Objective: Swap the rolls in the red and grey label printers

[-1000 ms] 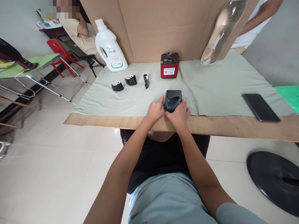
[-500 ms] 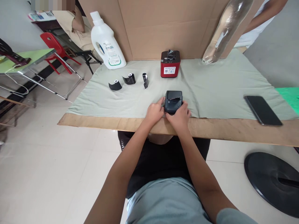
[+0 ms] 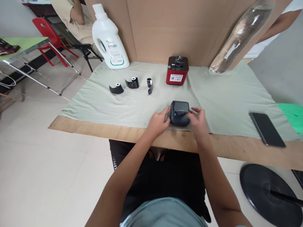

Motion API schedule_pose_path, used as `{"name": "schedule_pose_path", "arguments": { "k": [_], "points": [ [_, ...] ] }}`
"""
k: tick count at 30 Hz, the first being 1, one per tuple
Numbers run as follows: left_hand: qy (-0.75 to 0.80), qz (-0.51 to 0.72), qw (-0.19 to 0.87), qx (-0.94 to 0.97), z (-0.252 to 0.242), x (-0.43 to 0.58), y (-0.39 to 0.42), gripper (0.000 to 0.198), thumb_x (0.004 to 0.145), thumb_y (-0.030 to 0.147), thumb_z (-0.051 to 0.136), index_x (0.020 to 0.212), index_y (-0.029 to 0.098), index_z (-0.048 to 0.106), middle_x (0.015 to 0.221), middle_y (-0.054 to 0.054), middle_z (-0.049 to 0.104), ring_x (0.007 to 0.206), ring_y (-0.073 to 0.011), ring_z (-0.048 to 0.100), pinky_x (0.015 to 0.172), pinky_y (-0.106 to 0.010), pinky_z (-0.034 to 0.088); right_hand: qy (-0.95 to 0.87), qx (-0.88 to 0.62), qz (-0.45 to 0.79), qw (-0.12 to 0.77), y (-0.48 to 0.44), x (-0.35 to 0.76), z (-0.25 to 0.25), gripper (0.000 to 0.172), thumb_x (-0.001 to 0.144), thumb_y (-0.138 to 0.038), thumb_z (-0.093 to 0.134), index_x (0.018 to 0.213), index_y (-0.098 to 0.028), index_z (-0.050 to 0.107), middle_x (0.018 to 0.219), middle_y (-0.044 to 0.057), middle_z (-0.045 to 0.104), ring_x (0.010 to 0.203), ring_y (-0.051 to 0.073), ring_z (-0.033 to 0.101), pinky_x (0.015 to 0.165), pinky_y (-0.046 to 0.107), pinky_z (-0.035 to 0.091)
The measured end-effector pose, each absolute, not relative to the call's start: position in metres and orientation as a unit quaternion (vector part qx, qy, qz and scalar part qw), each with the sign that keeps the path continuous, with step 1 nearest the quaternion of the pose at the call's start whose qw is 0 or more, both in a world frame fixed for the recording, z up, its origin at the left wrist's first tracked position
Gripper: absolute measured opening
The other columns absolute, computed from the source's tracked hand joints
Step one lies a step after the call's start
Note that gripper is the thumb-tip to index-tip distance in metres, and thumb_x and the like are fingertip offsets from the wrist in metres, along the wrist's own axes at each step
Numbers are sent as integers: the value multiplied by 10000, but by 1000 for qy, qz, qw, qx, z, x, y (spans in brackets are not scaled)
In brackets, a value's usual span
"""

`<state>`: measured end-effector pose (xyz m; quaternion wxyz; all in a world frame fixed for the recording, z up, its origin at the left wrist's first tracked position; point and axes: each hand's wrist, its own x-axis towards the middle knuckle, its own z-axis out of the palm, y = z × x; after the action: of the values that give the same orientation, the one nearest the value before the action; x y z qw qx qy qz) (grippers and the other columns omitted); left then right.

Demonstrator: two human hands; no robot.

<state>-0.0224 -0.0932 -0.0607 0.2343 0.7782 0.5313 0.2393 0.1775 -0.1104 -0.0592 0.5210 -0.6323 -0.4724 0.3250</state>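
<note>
A small dark portable printer (image 3: 180, 119) lies on the cloth near the table's front edge. My left hand (image 3: 158, 122) is against its left side, forefinger and thumb along the casing, steadying it. At the printer's right, my right hand (image 3: 199, 121) has its fingers apart, the thumb close to the casing and the forefinger raised. Whether the thumb touches is hard to tell. Black material shows at the slot on top. Behind are a curled black roll (image 3: 116, 89), a second black roll (image 3: 133, 82) and a narrow shiny black roll (image 3: 149, 85).
Beyond the printer stands a red box-shaped device (image 3: 176, 76) with black film on top. A white jug (image 3: 111, 44) leans at the back left against a cardboard panel (image 3: 172, 28). A clear wrapped object (image 3: 227, 52) leans back right. A phone (image 3: 267, 129) lies at right.
My right hand has come off the printer's front right corner and opened to the right. My left hand stays at the printer's left side. The camera view has shifted.
</note>
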Motion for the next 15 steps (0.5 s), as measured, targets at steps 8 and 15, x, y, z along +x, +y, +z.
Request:
{"name": "schedule_pose_path", "arguments": {
  "k": [8, 15],
  "points": [
    [529, 264, 318, 741, -58, -26, -91, 624, 1033, 286, 513, 1642, 204, 403, 1570, -62, 607, 1253, -262, 709, 1181, -452, 492, -405, -565, 391, 604, -31, 193, -70, 200, 908, -430, 474, 1021, -265, 468, 1126, 78, 717, 1152, 249, 742, 1075, 498, 551],
    [521, 264, 339, 737, -58, -27, -91, 636, 1047, 317, 506, 1653, 184, 366, 1588, -78, 590, 1175, -243, 732, 1194, -447, 462, -419, -540, 380, 623, -30, 188, -78, 318, 901, -549, 522, 1033, -262, 483, 1090, 64, 719, 1043, 234, 777, 989, 450, 582]
  ]
}}
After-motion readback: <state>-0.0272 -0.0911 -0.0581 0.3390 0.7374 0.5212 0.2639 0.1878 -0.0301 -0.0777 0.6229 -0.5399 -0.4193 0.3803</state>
